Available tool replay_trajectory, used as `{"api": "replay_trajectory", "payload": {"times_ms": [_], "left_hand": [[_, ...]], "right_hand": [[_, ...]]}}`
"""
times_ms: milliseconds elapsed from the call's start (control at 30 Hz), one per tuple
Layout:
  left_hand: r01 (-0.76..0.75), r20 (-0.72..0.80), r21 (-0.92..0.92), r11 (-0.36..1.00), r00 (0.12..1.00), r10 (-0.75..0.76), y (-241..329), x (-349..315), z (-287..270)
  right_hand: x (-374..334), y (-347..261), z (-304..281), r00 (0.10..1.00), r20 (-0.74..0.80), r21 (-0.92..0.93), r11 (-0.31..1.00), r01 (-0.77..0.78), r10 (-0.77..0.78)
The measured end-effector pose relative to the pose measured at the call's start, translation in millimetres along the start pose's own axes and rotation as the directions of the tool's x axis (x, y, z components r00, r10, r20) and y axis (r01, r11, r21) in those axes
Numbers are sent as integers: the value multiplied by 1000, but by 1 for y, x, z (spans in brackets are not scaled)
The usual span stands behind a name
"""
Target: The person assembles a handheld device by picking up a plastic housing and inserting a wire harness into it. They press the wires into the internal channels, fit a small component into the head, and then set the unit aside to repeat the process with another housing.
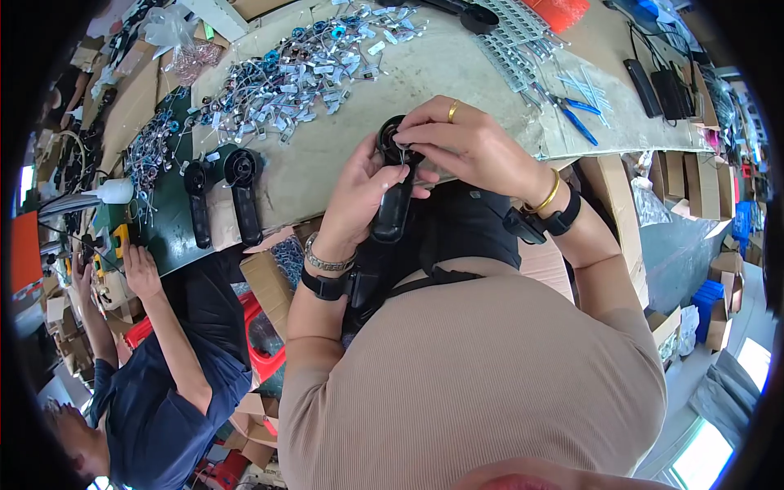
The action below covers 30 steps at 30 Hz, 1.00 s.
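My left hand point(357, 189) is wrapped round a black plastic handheld housing point(393, 214), which has a round hollow head and a long handle. Its thumb presses near the base of the round head. Above that head, my right hand point(474, 145) is closed in a pinch, its fingertips at the opening. A thin pale wire point(403, 155) shows between the two hands; what the right fingertips grip is too small and covered to make out. Two similar black housings, one wide-headed point(245, 200) and one narrower point(198, 212), lie on the table to the left.
Many small wired motor-like parts point(286, 90) are heaped on the table point(425, 77). Blue-handled pliers point(578, 122), pale thin sticks point(590, 88) and a grey perforated rack point(508, 45) lie at the right. A co-worker's hand point(142, 271) is at the left table edge. Cardboard boxes point(612, 212) stand below.
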State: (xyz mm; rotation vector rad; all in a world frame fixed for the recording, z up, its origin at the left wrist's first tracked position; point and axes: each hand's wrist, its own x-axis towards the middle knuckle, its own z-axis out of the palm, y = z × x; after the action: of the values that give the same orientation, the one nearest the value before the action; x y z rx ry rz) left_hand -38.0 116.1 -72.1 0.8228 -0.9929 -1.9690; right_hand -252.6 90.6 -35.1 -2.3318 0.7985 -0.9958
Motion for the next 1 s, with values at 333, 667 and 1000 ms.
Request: {"api": "replay_trajectory", "payload": {"times_ms": [333,667,1000], "left_hand": [[9,18,5,1000,1000,-9,-1,0,5],[9,-1,56,998,1000,-9,-6,1,1],[-14,43,24,1000,999,13,-1,2,1]], "right_hand": [[-3,1,-1,998,-27,-95,994,61,-63],[-15,-2,14,992,-112,-73,995,-73,65],[-11,3,9,988,-146,-54,997,50,-58]]}}
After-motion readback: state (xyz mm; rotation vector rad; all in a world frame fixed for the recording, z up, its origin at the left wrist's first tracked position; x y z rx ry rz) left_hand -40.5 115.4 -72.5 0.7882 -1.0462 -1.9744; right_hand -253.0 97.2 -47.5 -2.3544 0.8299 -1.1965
